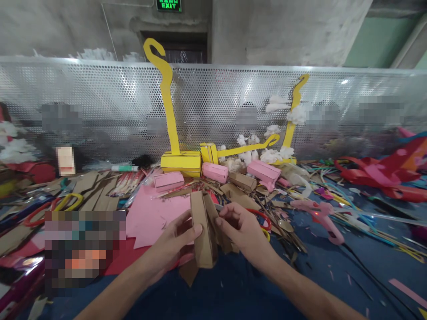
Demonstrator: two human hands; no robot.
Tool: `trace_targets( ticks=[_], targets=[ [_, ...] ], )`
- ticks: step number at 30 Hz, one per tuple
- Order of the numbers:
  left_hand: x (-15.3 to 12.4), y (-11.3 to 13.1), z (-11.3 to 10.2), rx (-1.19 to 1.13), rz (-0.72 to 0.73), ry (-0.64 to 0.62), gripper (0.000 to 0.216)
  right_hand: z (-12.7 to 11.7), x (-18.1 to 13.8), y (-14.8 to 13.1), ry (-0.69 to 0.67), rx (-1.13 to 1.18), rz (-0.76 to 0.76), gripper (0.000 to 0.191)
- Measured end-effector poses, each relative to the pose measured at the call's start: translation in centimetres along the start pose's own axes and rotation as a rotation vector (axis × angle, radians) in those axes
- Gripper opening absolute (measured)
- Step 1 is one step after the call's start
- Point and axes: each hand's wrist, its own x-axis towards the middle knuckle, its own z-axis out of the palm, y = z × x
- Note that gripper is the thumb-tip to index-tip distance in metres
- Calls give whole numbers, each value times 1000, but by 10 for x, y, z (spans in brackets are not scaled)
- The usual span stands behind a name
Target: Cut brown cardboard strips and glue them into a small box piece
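Both hands hold a folded brown cardboard piece [203, 231] upright over the blue table top. My left hand [175, 244] grips its left side, thumb pressed on the front face. My right hand [239, 226] pinches the folded flaps on its right side. Under and behind the cardboard lies a pink paper sheet [150, 215]. Red-handled scissors [263, 220] lie just behind my right hand.
Pink paper boxes [168, 181] [263, 171], a brown box [242, 181] and yellow hooked cardboard shapes [167, 102] [292, 115] with white cotton stand before a perforated metal screen [100, 111]. A pink glue gun [320, 218], sticks, cardboard strips and red paper [383, 178] litter the table.
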Motion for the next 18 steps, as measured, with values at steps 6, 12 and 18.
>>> trace_targets(
  ticks=[6,12,18],
  targets=[
    [-2,0,1,53,1,13,59,-1,-3,-2,-45,-190,-16,19],
    [-1,0,1,54,13,-10,61,2,-6,-3,-104,-15,52,23],
    [-3,3,4,35,4,27,61,4,-5,-2,-88,32,67,27]
  ],
)
